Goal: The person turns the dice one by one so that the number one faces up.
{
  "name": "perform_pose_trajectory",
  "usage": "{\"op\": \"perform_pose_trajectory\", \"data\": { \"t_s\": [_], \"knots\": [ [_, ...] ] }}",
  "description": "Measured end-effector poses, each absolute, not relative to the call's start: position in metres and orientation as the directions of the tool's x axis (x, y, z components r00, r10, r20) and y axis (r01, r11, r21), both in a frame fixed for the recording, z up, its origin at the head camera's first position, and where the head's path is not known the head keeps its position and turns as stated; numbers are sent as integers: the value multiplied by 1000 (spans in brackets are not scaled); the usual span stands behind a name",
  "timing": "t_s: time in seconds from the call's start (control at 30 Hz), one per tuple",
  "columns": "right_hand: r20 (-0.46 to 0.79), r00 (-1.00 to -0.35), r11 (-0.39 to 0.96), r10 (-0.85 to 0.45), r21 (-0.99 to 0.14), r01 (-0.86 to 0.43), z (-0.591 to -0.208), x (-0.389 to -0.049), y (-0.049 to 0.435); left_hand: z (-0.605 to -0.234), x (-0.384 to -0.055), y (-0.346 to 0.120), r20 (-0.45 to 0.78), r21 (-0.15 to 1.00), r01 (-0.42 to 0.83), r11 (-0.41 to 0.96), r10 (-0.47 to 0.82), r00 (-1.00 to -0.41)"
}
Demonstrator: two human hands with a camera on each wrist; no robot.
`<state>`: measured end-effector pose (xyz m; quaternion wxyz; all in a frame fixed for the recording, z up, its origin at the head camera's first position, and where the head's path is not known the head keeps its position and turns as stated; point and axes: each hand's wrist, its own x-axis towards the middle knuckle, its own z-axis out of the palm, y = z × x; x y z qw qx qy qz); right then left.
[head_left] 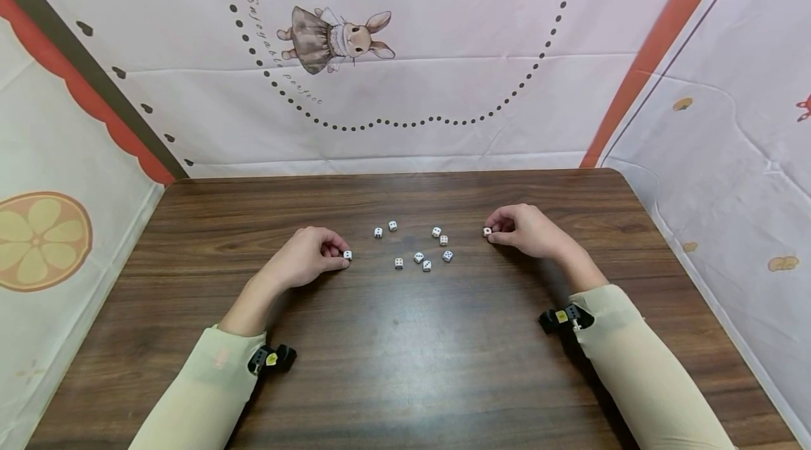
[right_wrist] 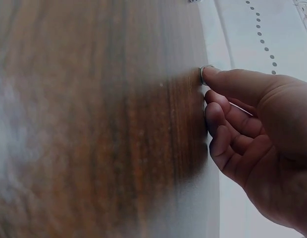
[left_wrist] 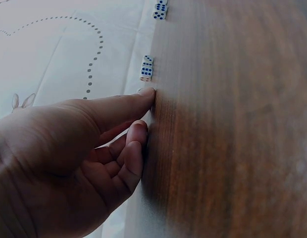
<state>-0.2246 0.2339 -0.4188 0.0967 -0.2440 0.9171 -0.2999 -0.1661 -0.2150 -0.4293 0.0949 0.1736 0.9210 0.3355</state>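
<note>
Across the brown tabletop [head_left: 405, 372], I see the left hand [head_left: 303, 258] pinch one die [head_left: 348, 255] and the right hand [head_left: 529, 230] another die [head_left: 487, 232], fingertips nearly closed, with loose dice [head_left: 419, 258] between the hands that an overlong inward sweep could scatter.

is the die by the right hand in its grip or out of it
In its grip: in the head view, the right hand pinches the die between thumb and fingers. Whether it touches the table, I cannot tell.
</note>
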Motion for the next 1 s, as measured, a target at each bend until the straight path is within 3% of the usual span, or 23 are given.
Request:
{"op": "perform_pose_trajectory", "data": {
  "t_s": [0.57, 1.0],
  "knots": [
    [-30, -872, 707, -488, -599, -375, -421, -223, 235, -429, -166, -215, -62, 657, 244, 713, 373, -926],
    [-12, -853, 656, -522, -644, -393, -404, -203, 225, -428, -166, -217, -61, 665, 245, 705, 378, -924]
  ]
}}
